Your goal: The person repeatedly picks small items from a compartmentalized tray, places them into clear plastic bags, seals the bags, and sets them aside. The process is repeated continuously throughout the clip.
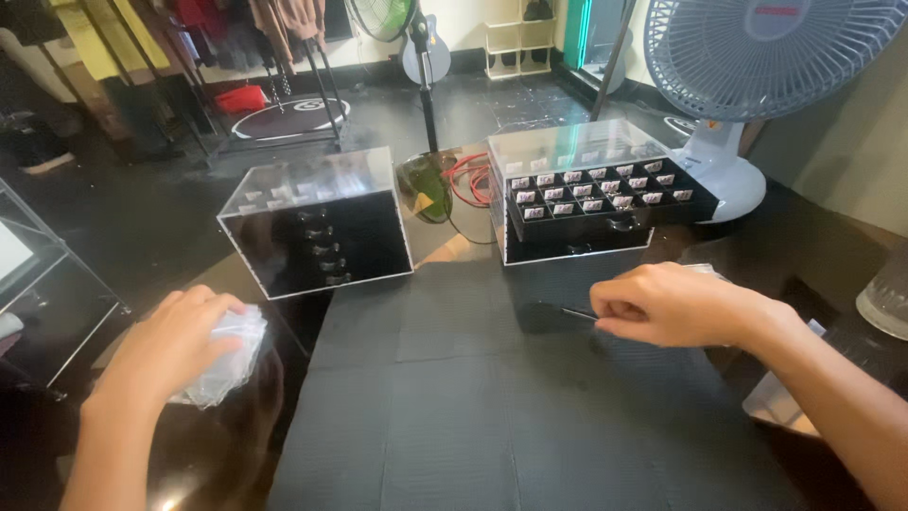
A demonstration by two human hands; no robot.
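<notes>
Two hands work over a dark mat on my table. My left hand lies at the table's left edge, fingers curled down over a small stack of clear plastic bags; the bags sit under and just right of my palm, touching it, partly off the mat. My right hand hovers over the right half of the mat, loosely fisted, thumb and forefinger pinching a thin dark tool whose tip points left, out of my fingers. What the tool touches I cannot tell, since the dark surface hides its end. The two hands are well apart, with bare mat between them.

Behind the mat stand two clear acrylic drawer boxes. The left box, with black drawers shut, stands beyond my left hand. The right box stands just beyond my right hand; its top drawer is pulled out, showing rows of small compartments with pale labels. Between the boxes lie green-tinted glasses and a red cord. A white desk fan stands at the far right, and a clear glass object sits at the right edge.
</notes>
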